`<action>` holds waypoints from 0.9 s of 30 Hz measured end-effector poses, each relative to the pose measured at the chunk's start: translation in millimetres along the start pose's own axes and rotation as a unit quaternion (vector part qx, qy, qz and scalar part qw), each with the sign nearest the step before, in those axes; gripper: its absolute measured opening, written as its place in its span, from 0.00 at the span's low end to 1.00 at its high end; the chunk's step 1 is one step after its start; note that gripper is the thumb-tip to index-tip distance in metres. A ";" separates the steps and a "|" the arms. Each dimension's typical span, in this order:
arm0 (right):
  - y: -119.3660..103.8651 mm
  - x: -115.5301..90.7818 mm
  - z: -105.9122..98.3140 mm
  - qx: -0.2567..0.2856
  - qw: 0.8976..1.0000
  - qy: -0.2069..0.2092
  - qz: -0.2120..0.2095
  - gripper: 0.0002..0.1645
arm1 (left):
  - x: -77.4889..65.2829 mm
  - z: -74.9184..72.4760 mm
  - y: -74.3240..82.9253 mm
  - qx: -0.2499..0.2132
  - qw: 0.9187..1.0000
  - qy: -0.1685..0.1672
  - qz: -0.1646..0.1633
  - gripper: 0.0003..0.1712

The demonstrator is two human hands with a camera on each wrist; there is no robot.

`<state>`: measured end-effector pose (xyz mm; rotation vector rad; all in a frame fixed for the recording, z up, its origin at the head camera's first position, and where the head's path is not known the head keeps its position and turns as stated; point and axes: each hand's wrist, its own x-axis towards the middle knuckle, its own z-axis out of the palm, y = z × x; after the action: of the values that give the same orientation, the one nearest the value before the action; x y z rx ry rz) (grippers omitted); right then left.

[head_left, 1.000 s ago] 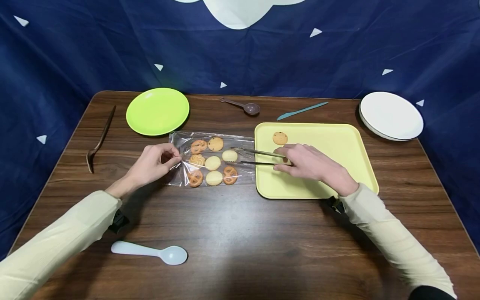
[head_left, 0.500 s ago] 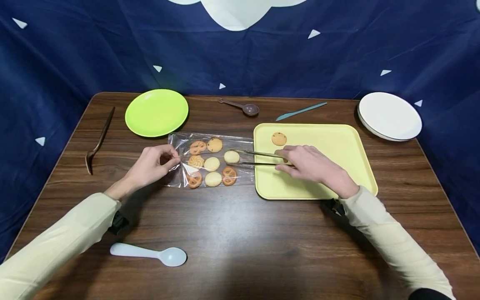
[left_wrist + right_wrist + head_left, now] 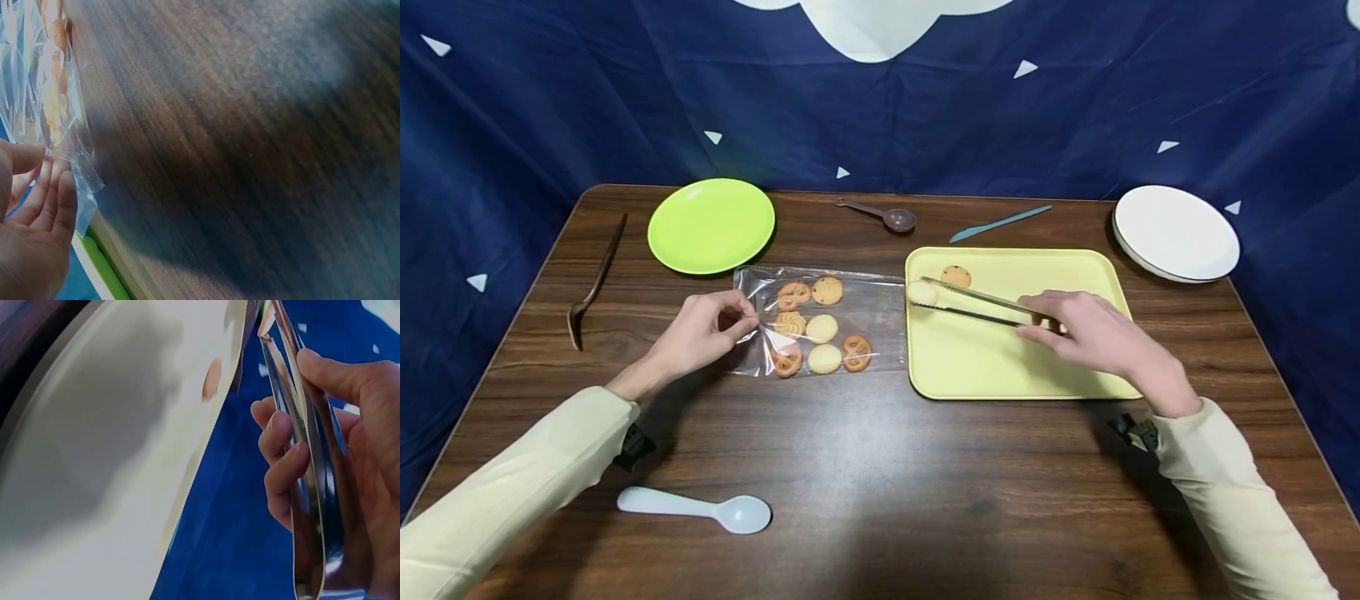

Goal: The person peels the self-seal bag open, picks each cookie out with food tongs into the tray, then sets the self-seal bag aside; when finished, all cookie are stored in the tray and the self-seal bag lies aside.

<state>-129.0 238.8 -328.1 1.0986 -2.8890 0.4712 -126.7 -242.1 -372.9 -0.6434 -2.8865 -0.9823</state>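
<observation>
My left hand point(image 3: 703, 329) pinches the left end of a clear plastic bag point(image 3: 883, 333) lying on the table. Inside the bag are pretzel cookies point(image 3: 857, 353), pale round cookies point(image 3: 822, 328), a swirled cookie point(image 3: 790, 323) and a chip cookie point(image 3: 827, 290). My right hand point(image 3: 1086, 329) grips metal tongs point(image 3: 977, 315) over the yellow tray point(image 3: 1000, 375). Between the tong tips is a pale round cookie point(image 3: 922, 292), at the tray's left rim. Another chip cookie point(image 3: 956, 276) lies on the tray. In the right wrist view, fingers and thumb wrap round the tongs point(image 3: 312, 487).
A green plate point(image 3: 711, 225) and a brown fork point(image 3: 597, 287) are at left. Along the back lie a brown spoon point(image 3: 897, 219) and a blue knife point(image 3: 1000, 223). White plates point(image 3: 1176, 233) stand back right, and a pale blue spoon point(image 3: 741, 514) lies in front.
The right hand has moved right with the tongs, which took a pale round cookie out of the bag to above the tray's left side. The left hand has stayed at the bag's end.
</observation>
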 end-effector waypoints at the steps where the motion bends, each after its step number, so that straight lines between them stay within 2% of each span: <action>1: 4.2 -4.1 -2.1 -0.004 1.000 0.004 0.007 0.12 | 0.0 0.0 -0.3 0.001 1.000 -0.001 -0.004 0.04; 7: 29.9 -28.3 -12.3 -0.042 0.996 0.009 0.074 0.15 | -1.0 -0.5 -1.1 0.004 1.000 -0.004 -0.005 0.04; 13: 43.2 -43.9 -15.1 -0.063 0.991 -0.014 0.121 0.22 | -0.6 -0.5 -1.6 0.009 1.000 -0.001 0.002 0.05; 20: 42.5 -45.7 -15.9 -0.029 0.986 -0.042 0.158 0.23 | -2.1 -1.5 -0.3 0.005 1.000 -0.004 -0.006 0.04; 24: 39.5 -47.7 -21.3 -0.013 0.986 -0.032 0.165 0.24 | -1.4 -1.6 -0.5 0.006 1.000 -0.003 0.001 0.04; 27: 35.4 -44.8 -22.1 -0.008 0.991 0.006 0.131 0.19 | -0.6 -1.6 -0.5 0.005 1.000 -0.002 0.003 0.04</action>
<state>-120.4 299.1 -322.0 0.7139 -3.0322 0.4583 -126.5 -243.7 -372.0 -0.6531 -2.8892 -0.9675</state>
